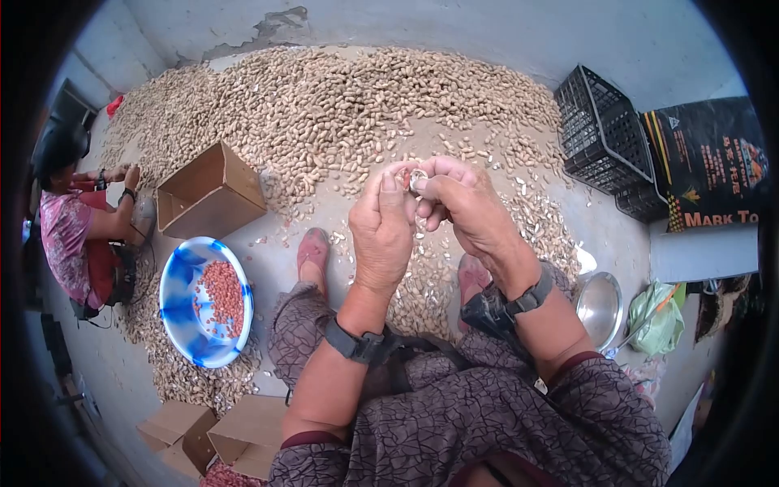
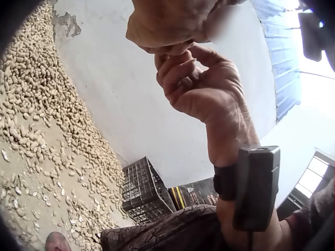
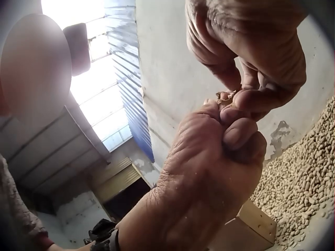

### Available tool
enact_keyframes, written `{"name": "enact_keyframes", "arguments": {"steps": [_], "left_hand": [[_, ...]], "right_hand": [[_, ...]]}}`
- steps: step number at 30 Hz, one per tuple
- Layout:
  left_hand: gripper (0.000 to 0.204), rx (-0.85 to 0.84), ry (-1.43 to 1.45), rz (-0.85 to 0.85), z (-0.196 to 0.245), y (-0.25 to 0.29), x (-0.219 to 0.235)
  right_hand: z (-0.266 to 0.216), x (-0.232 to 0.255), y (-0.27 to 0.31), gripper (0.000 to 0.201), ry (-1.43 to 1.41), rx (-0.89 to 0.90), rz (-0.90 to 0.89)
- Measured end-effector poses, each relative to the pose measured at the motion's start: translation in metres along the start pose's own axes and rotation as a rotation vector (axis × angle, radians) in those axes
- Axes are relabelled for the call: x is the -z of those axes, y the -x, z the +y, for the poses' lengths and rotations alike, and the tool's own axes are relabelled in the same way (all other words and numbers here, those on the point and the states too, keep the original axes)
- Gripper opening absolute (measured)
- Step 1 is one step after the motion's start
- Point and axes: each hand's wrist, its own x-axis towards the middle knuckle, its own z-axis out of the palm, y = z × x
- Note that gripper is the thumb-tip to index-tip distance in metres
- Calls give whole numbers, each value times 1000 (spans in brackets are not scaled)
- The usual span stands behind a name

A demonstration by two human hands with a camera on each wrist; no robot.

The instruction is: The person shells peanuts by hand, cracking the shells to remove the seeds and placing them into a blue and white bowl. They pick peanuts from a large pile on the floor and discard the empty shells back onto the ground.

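Observation:
In the head view both hands meet above the floor, fingertips together. The left hand point(image 1: 383, 231) pinches a peanut with a reddish kernel point(image 1: 405, 176) between thumb and fingers. The right hand point(image 1: 479, 215) holds a pale piece of opened shell point(image 1: 418, 175) against it with thumb and forefinger. In the right wrist view, bits of broken shell point(image 3: 226, 96) show between the fingertips of the left hand point(image 3: 196, 167) and the right hand point(image 3: 251, 47). The left wrist view shows the right hand point(image 2: 209, 94) with curled fingers, touching the left hand point(image 2: 167, 23); the peanut is hidden there.
Unshelled peanuts point(image 1: 324, 105) cover the floor by the wall. A blue-white basin point(image 1: 177, 325) holds red kernels, near a cardboard box point(image 1: 207, 203). At the right are a black crate point(image 1: 596, 134), a metal bowl point(image 1: 599, 312) and a green bag point(image 1: 656, 321). Another person point(image 1: 69, 235) sits at the left.

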Motion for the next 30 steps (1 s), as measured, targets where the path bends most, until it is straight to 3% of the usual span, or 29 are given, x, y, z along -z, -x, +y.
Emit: {"name": "enact_keyframes", "arguments": {"steps": [8, 10, 13, 15, 16, 17, 18, 19, 21, 25, 26, 28, 30], "left_hand": [[27, 21, 18, -25, -5, 0, 0], [26, -54, -134, 39, -9, -2, -1], [25, -3, -89, 114, -6, -3, -4], [24, -75, -92, 115, -8, -5, -6], [23, -146, -95, 115, -10, -6, -6], [23, -146, -94, 120, -12, -6, -4], [23, -87, -92, 119, -15, -7, -2], [23, -27, -91, 118, -16, -7, 0], [24, 27, 9, 115, -15, -7, 1], [26, 139, 354, 27, -14, -6, 2], [26, 139, 355, 28, -14, -7, 0], [27, -56, 131, 49, -11, -7, -7], [27, 14, 214, 38, -8, -4, -6]], "right_hand": [[4, -1, 1, 15, 116, 73, 80], [7, -1, 0, 13, 165, 91, 118], [11, -1, -3, 12, 244, 138, 186], [16, -5, -5, 5, 456, 334, 321], [19, -7, -5, 5, 457, 335, 318], [21, -9, -4, 3, 589, 509, 359], [22, -11, -4, 2, 718, 685, 397], [22, -12, -3, 2, 719, 685, 391], [20, -13, -3, 5, 886, 874, 383], [17, -10, -6, 6, 929, 1009, 352], [16, -10, -7, 8, 925, 1034, 340], [16, -10, -7, 10, 922, 1058, 328], [19, -11, -6, 11, 782, 948, 329]]}}
